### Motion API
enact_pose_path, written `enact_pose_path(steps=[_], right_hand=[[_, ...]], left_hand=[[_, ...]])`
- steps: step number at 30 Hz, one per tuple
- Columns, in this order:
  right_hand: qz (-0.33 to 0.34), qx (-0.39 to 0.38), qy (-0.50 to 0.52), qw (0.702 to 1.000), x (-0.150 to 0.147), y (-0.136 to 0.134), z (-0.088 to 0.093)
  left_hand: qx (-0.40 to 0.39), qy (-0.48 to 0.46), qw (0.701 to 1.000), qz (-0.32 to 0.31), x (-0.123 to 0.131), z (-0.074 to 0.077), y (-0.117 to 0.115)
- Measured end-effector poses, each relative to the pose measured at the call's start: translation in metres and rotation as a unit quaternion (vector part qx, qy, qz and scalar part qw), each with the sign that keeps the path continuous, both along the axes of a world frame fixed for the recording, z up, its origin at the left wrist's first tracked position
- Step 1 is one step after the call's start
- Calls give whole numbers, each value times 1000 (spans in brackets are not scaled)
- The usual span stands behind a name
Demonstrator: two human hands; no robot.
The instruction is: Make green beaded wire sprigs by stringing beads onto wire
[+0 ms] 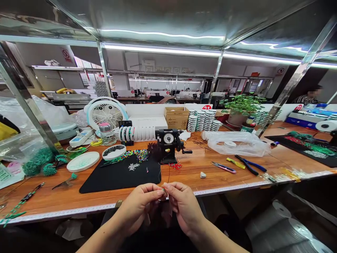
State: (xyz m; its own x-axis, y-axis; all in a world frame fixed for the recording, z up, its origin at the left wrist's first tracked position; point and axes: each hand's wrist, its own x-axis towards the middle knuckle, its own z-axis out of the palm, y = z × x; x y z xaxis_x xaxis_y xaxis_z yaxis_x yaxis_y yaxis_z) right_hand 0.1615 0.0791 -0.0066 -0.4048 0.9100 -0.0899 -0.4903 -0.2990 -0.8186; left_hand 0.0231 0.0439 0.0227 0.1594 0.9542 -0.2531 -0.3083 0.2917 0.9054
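My left hand (139, 205) and my right hand (183, 207) are raised just over the table's front edge, fingertips meeting. Between them they pinch a thin wire with a tiny green bead (163, 190). A dark wire runs from this area up to a black winding machine with a round dial (168, 146). Beyond my hands lies a black mat (119, 179), carrying a white beaded snowflake piece (133, 167). A long band of mixed coloured beads (133, 155) stretches along its far edge, next to a white round dish of dark beads (114, 151).
Pliers (250, 165) and scissors (223, 167) lie on the wooden table (192, 179) to the right. Green beaded sprigs (39, 162) sit at left. Behind stand a white fan (105, 113), stacked wire spools (201, 120) and a potted plant (242, 109). A co-worker (306, 98) sits far right.
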Motion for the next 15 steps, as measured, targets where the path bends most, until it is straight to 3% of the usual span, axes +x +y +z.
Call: enact_pose_path(steps=[5,15], right_hand=[[-30,-6,1,1000,1,-2,7],[-7,-7,-29,1000,-1,-5,11]], left_hand=[[-37,-75,996,11,0,0,1],[-47,-85,995,-34,5,-2,-1]])
